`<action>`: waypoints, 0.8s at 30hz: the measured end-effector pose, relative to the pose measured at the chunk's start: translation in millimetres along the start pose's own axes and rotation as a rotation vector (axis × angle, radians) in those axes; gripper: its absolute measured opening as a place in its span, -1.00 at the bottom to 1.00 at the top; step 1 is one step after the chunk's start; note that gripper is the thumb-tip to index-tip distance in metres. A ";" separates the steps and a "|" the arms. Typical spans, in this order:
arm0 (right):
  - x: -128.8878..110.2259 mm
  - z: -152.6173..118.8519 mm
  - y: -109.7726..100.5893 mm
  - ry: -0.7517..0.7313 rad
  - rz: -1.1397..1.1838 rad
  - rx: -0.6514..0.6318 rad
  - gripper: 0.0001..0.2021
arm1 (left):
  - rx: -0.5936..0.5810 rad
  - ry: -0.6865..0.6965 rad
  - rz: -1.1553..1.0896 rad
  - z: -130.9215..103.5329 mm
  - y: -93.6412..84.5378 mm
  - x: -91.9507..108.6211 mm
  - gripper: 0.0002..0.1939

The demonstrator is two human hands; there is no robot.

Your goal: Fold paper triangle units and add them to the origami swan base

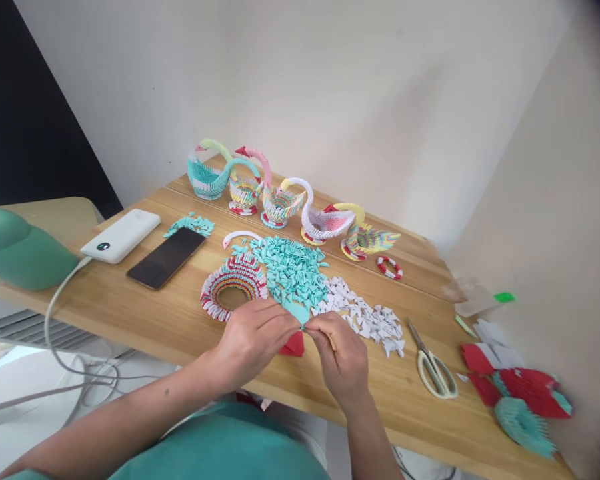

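My left hand (260,335) and my right hand (341,353) meet over the table's front part, fingertips pinched together. Between them is a small teal paper piece (303,327), mostly hidden by the fingers. Just behind the fingertips shows a flat teal sheet (298,311), and a red paper (293,345) lies below, partly covered by my left hand. A round ring-shaped basket (210,293) of folded red, white and multicoloured paper stands beside my left hand. Past the hands spreads a heap of teal folded triangles (295,267), with white folded triangles (365,310) to its right.
Several paper swans (325,223) line the back of the wooden table (420,427). A red-and-white ring (390,267) and scissors (434,367) lie right. A phone (167,258), a cabled power bank (123,235) and a curved white paper neck (243,235) are left. Red and teal papers (527,390) occupy the right corner.
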State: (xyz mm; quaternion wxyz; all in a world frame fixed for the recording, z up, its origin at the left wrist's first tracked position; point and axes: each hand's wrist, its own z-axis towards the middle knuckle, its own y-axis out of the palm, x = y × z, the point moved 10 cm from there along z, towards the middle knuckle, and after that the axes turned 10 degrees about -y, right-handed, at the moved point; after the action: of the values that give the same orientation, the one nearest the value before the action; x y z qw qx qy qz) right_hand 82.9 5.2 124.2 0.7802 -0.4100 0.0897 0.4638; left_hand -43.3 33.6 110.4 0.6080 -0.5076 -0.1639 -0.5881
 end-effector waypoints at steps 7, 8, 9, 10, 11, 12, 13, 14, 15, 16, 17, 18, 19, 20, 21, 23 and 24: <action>24.8 -14.0 0.0 0.250 0.236 0.046 -0.88 | -0.046 -0.026 -0.032 8.2 -2.2 8.7 -0.87; 24.8 -14.1 -0.1 0.253 0.257 0.065 -0.88 | -0.045 -0.034 -0.036 8.6 -2.0 9.5 -0.86; 24.5 -14.0 -0.4 0.255 0.273 0.090 -0.87 | -0.039 -0.043 -0.039 8.8 -1.9 9.8 -0.85; 24.1 -13.8 -0.8 0.258 0.285 0.120 -0.86 | -0.027 -0.053 -0.040 8.8 -2.2 9.6 -0.85; 23.9 -13.8 -0.7 0.264 0.298 0.148 -0.85 | -0.009 -0.061 -0.041 8.7 -3.0 9.3 -0.85; 23.5 -13.8 0.1 0.270 0.312 0.172 -0.85 | 0.011 -0.067 -0.041 8.5 -4.1 8.8 -0.86; 23.1 -13.8 1.3 0.274 0.325 0.191 -0.84 | 0.032 -0.072 -0.043 8.2 -5.4 8.3 -0.86; 22.6 -13.6 2.6 0.277 0.335 0.206 -0.84 | 0.052 -0.078 -0.049 8.0 -7.0 7.6 -0.86; 22.1 -13.2 3.4 0.276 0.339 0.215 -0.85 | 0.068 -0.087 -0.056 8.0 -8.5 6.5 -0.86; 21.4 -12.3 3.6 0.270 0.336 0.219 -0.86 | 0.075 -0.103 -0.068 8.3 -9.8 4.8 -0.86; 20.1 -10.4 3.1 0.257 0.325 0.214 -0.87 | 0.068 -0.135 -0.086 9.2 -9.8 1.5 -0.86; 18.1 -7.5 1.8 0.234 0.304 0.199 -0.88 | 0.040 -0.189 -0.121 10.3 -8.3 -4.1 -0.85; 15.3 -3.5 0.2 0.202 0.279 0.174 -0.89 | -0.010 -0.262 -0.184 11.3 -4.6 -11.4 -0.85; 12.0 1.4 -1.3 0.162 0.257 0.140 -0.90 | -0.082 -0.350 -0.274 11.6 1.6 -19.5 -0.84; 8.7 6.7 -2.5 0.122 0.235 0.100 -0.90 | -0.168 -0.446 -0.389 10.6 9.6 -26.9 -0.82; 6.8 15.7 -2.4 0.080 0.241 0.021 -0.90 | -0.335 -0.607 -0.628 6.4 25.3 -33.8 -0.73; 8.8 19.0 -1.0 0.086 0.267 -0.012 -0.91 | -0.396 -0.664 -0.721 4.5 30.2 -34.1 -0.69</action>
State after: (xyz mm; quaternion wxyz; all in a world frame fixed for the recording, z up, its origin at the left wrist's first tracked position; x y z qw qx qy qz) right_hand 84.0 24.5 132.5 0.7045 -0.4185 0.1743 0.5460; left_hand -23.6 49.7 72.4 0.1749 -0.6832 -0.3975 -0.5870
